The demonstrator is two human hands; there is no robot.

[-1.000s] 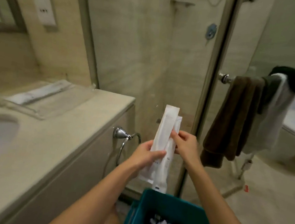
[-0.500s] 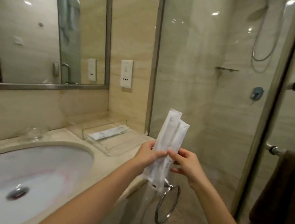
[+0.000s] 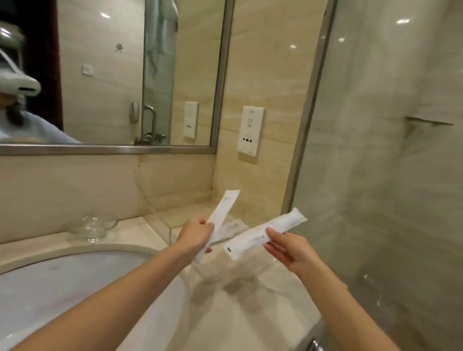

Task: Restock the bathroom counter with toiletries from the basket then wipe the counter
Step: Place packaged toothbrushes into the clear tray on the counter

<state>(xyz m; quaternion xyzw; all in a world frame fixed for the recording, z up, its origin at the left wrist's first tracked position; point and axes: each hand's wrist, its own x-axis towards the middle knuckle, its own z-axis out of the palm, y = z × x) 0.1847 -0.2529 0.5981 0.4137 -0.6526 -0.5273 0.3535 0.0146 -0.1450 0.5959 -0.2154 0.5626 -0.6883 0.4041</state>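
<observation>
Packets of toiletries, one in each hand, held above the counter's back right corner.
Left hand [image 3: 196,236] curls round the lower half of a slim white packet [image 3: 224,212], which stands nearly upright, leaning right. The right hand [image 3: 291,251] pinches a second, plumper white packet [image 3: 261,236] near its middle, thumb on top and fingers beneath, with its far end raised toward the shower glass. The two packets are apart, over the clear tray [image 3: 170,221] at the back right corner of the counter [image 3: 251,322]. They look light, wrapped in thin, slick film, probably with something stiff inside. A mid-length pinch should keep each level, whereas a sealed end would likely slip or droop. The basket is out of view.
</observation>
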